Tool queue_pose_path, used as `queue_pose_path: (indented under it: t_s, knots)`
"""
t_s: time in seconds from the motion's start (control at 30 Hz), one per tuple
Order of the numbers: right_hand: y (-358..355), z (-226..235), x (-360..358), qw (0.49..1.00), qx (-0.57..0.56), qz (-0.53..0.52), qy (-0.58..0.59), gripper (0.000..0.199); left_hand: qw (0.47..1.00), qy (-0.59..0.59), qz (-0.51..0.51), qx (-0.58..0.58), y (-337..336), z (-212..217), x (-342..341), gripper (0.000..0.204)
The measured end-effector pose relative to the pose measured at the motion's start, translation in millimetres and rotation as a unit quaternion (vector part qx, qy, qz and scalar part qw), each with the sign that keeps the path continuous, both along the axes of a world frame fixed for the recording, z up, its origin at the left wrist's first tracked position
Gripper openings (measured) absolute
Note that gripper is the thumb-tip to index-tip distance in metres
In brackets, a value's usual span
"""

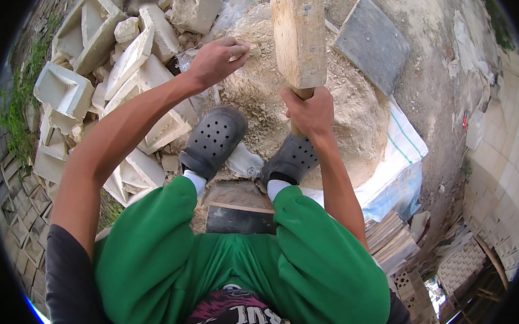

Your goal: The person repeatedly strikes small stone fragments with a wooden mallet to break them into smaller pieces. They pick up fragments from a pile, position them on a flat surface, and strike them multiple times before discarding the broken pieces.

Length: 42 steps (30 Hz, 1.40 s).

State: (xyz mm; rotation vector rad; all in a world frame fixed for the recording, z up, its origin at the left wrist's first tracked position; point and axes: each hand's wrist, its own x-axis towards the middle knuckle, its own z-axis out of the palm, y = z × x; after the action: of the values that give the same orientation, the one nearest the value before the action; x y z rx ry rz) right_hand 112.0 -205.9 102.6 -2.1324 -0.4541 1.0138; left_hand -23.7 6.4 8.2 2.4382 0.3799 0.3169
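My right hand [314,113] is wrapped round the handle of a wooden mallet [299,39], whose big block head points away from me. Pale wood and several nail heads show on the mallet's near face. To its left my left hand [218,63] is closed, its dusty fingers pressed together; whatever they may hold is hidden. Both hands are over a heap of crumbled, sandy material [351,119], which lies on a white woven sheet [401,151] with blue-green stripes. Broken cream-coloured plaster pieces [128,63] are piled beside my left forearm.
Grey clogs [214,138] on my feet stand at the heap's near edge. A flat dark-grey board [375,44] lies at the far right of the heap. A dark panel [239,219] is between my legs. Stacked slabs [393,240] sit at the lower right, near pale tiles [486,173].
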Motion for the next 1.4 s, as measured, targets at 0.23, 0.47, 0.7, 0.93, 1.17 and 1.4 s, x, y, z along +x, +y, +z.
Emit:
queue_pose_path:
  t_s: [0.23,0.47,0.7,0.93,1.17,1.4]
  knots:
    - [-6.2,-44.2,-15.7,0.999,0.038,0.032,-0.011,0.03,1.0,0.009,-0.002,0.006,-1.8,4.0,4.2,0.022]
    - [0.2,-19.7,-10.0,0.999,-0.04,0.001,-0.036,0.029,1.0,0.004,-0.005,0.013,2.2,1.3,-1.6,0.023]
    - [-8.2,-42.6,-16.4,0.988,0.103,0.079,-0.08,0.027,0.999,0.033,0.016,-0.002,-1.7,7.2,-16.9,0.025]
    - [-5.2,-36.7,-12.1,0.995,-0.045,0.0,0.091,0.041,0.999,0.033,0.029,-0.003,-3.3,1.4,-23.1,0.033]
    - [-13.2,-20.8,-3.9,0.998,-0.043,-0.016,0.051,0.039,0.997,0.036,0.054,-0.035,-8.3,7.7,0.7,0.029]
    - [-1.4,9.6,-6.5,0.989,0.134,0.032,-0.057,0.034,0.997,0.034,0.056,-0.039,-2.1,3.9,-4.4,0.027]
